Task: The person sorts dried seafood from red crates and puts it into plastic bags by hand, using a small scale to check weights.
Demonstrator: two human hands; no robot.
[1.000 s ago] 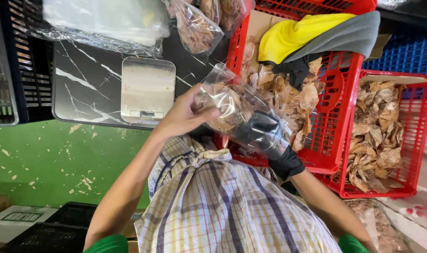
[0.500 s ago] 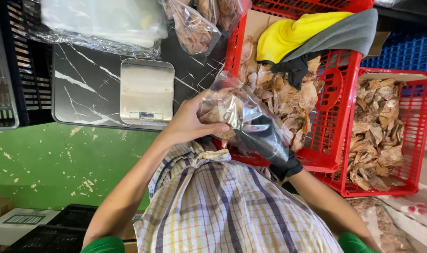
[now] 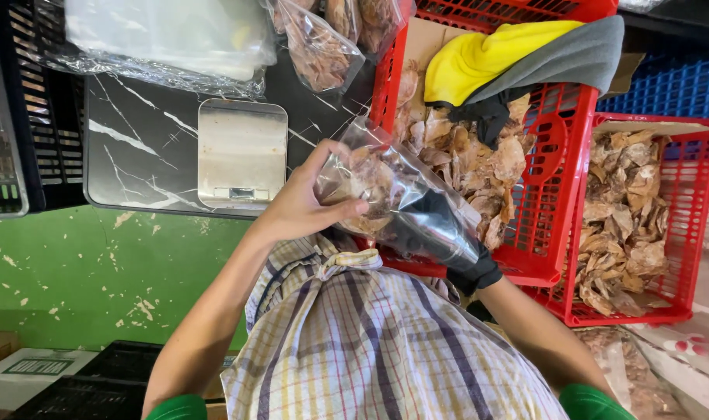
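Observation:
My left hand (image 3: 304,204) grips the side of a clear plastic bag (image 3: 386,187) partly filled with brown dried pieces. My right hand (image 3: 440,233), in a black glove, is pushed down inside the bag's mouth, so its fingers are seen only through the plastic. I hold the bag above my lap, which is covered by a checked cloth (image 3: 370,342), just in front of a red crate (image 3: 541,155) of the same dried pieces.
A small digital scale (image 3: 242,152) sits on a dark marble-look board (image 3: 136,148). Filled bags (image 3: 319,47) and a plastic-wrapped bundle (image 3: 168,35) lie behind it. A yellow and grey cloth (image 3: 518,54) drapes the red crate. A second red crate (image 3: 642,218) stands right; black crates (image 3: 20,117) left.
The bag and both hands have shifted slightly down and toward the red crate. My gloved right hand stays inside the bag.

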